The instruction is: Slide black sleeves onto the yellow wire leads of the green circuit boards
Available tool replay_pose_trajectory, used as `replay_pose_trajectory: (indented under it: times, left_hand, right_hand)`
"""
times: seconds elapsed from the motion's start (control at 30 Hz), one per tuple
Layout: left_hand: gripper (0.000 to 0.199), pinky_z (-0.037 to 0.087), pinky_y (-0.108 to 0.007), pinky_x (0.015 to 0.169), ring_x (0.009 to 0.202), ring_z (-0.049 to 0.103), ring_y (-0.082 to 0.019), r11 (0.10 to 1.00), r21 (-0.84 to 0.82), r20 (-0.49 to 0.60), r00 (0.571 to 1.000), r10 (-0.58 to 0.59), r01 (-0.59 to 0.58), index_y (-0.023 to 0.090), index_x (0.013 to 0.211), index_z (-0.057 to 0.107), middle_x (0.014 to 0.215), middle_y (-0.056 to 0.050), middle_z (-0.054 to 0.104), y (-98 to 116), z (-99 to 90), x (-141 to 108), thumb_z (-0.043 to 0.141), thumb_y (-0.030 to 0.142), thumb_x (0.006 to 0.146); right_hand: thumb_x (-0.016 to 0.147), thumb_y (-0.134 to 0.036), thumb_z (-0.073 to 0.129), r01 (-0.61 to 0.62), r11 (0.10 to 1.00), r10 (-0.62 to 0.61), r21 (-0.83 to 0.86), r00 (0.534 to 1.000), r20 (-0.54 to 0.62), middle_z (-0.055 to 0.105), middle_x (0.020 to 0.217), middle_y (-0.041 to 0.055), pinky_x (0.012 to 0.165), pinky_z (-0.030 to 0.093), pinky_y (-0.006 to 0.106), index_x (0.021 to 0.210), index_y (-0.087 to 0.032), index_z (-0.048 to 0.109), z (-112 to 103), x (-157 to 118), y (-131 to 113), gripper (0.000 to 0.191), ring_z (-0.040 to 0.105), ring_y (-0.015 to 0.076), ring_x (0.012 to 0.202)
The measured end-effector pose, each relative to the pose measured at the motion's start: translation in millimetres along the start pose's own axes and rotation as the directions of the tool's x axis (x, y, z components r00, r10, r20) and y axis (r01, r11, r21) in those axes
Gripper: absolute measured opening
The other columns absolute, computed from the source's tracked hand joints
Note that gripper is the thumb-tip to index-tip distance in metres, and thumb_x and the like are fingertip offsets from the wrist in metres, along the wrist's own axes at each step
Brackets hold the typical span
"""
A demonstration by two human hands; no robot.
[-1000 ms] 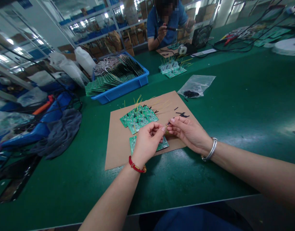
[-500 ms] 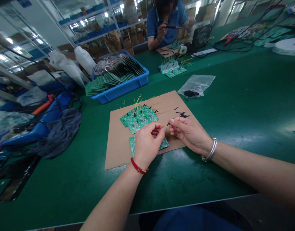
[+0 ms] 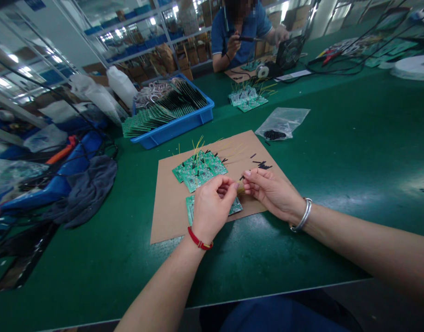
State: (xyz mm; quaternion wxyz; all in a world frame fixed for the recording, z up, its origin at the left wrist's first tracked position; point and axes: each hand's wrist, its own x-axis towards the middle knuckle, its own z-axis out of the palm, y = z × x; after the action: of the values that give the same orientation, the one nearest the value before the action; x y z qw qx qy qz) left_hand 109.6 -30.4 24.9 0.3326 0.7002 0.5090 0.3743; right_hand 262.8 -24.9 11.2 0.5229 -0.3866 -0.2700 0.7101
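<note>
Short yellow wire (image 3: 240, 188), over the middle of a cardboard sheet (image 3: 172, 221), fingertips of left hand (image 3: 212, 207) and right hand (image 3: 272, 193) pinched together on it, green circuit boards (image 3: 197, 177) toward the sheet's left edge, black sleeve pieces (image 3: 263, 165) near its right edge

Red cord bracelet (image 3: 200, 244) on left wrist (image 3: 198, 233); silver bangle (image 3: 304, 215) on right wrist (image 3: 295, 210); forearms (image 3: 159, 290) bare; blue clothing (image 3: 277, 316) at lap.

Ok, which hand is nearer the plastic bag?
Right. The right hand is just below the plastic bag, not touching it. The left hand is farther off, to the left of the right hand.
</note>
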Motion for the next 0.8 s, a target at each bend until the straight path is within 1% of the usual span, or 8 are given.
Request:
replay_pose_trajectory:
  times: [0.33, 0.43, 0.53, 0.6, 0.63, 0.7, 0.77, 0.8]
  left_hand:
    - [0.014, 0.051, -0.024, 0.065, 0.066, 0.063, -0.012, 1.0, -0.013, 0.01, 1.0, 0.007, -0.007, 0.018, 0.081, 0.062, 0.076, -0.001, 0.066, -1.2, 0.7, 0.4, 0.057, 0.03, 0.086]
    - [0.011, 0.053, -0.023, 0.063, 0.066, 0.064, -0.012, 0.998, -0.069, 0.015, 1.0, 0.003, -0.002, 0.018, 0.084, 0.057, 0.076, 0.0, 0.064, -4.1, 2.5, 1.0, 0.06, 0.029, 0.084]
    - [0.012, 0.054, -0.022, 0.06, 0.067, 0.065, -0.011, 0.996, -0.091, 0.03, 0.999, -0.019, 0.022, 0.019, 0.089, 0.052, 0.082, 0.0, 0.064, -3.2, 0.3, 1.5, 0.061, 0.019, 0.081]
    - [0.018, 0.055, -0.021, 0.059, 0.066, 0.066, -0.01, 0.998, -0.061, 0.027, 0.999, -0.019, 0.021, 0.02, 0.095, 0.051, 0.094, -0.002, 0.064, 1.6, -5.6, 1.2, 0.057, 0.012, 0.08]
    - [0.021, 0.056, -0.021, 0.059, 0.065, 0.065, -0.009, 0.999, -0.038, 0.008, 1.0, -0.011, 0.011, 0.02, 0.098, 0.05, 0.1, -0.002, 0.063, 5.1, -10.0, 0.9, 0.054, 0.009, 0.08]
    - [0.025, 0.056, -0.021, 0.058, 0.063, 0.065, -0.008, 1.0, 0.008, -0.053, 0.998, 0.014, -0.013, 0.02, 0.102, 0.05, 0.107, -0.004, 0.061, 13.2, -20.4, 0.3, 0.051, 0.008, 0.081]
    - [0.022, 0.056, -0.021, 0.057, 0.064, 0.066, -0.009, 0.999, 0.036, -0.117, 0.992, 0.042, -0.038, 0.02, 0.102, 0.051, 0.108, -0.004, 0.061, 20.5, -30.9, -0.2, 0.049, 0.009, 0.082]
    - [0.02, 0.056, -0.02, 0.057, 0.065, 0.066, -0.009, 0.998, 0.046, -0.141, 0.988, 0.057, -0.051, 0.019, 0.101, 0.052, 0.107, -0.003, 0.061, 23.2, -35.4, -0.3, 0.048, 0.01, 0.083]
  right_hand:
    - [0.066, -0.032, 0.079, 0.004, 1.0, -0.004, -0.021, 1.0, 0.014, 0.062, 0.061, -0.0033, 0.061, 0.046, 0.018, 0.067, -0.016, 0.062, -0.5, 0.0, 4.2, 0.024, 0.057, 0.0056, 0.059]
    - [0.065, -0.035, 0.078, 0.043, 0.992, -0.041, -0.12, 0.999, 0.024, 0.064, 0.062, -0.0022, 0.06, 0.047, 0.019, 0.068, -0.016, 0.061, -1.1, 1.3, 6.8, 0.026, 0.057, 0.0064, 0.057]
    - [0.067, -0.037, 0.076, 0.132, 0.955, -0.12, -0.266, 0.991, 0.06, 0.065, 0.065, -0.0006, 0.062, 0.049, 0.025, 0.073, -0.016, 0.061, -2.4, 3.4, 9.5, 0.027, 0.059, 0.0099, 0.059]
    - [0.071, -0.037, 0.073, 0.244, 0.878, -0.215, -0.412, 0.97, 0.117, 0.065, 0.068, 0.0007, 0.063, 0.05, 0.028, 0.075, -0.017, 0.061, -2.8, 4.4, 11.4, 0.024, 0.061, 0.0127, 0.063]
    - [0.073, -0.035, 0.071, 0.308, 0.807, -0.265, -0.505, 0.951, 0.156, 0.065, 0.07, 0.0014, 0.063, 0.049, 0.028, 0.076, -0.017, 0.062, -2.6, 4.5, 12.4, 0.021, 0.061, 0.0135, 0.064]
    - [0.078, -0.03, 0.066, 0.422, 0.603, -0.333, -0.677, 0.904, 0.267, 0.065, 0.073, 0.0025, 0.061, 0.047, 0.027, 0.077, -0.016, 0.065, -1.0, 4.0, 14.5, 0.014, 0.059, 0.0135, 0.065]
    - [0.081, -0.026, 0.064, 0.494, 0.404, -0.33, -0.77, 0.864, 0.381, 0.065, 0.075, 0.0025, 0.06, 0.044, 0.025, 0.083, -0.016, 0.068, 1.7, 2.6, 16.3, 0.011, 0.057, 0.0121, 0.063]
    - [0.081, -0.026, 0.064, 0.513, 0.337, -0.314, -0.79, 0.852, 0.419, 0.065, 0.075, 0.0021, 0.059, 0.043, 0.025, 0.087, -0.016, 0.069, 3.3, 1.6, 16.7, 0.013, 0.055, 0.0112, 0.061]
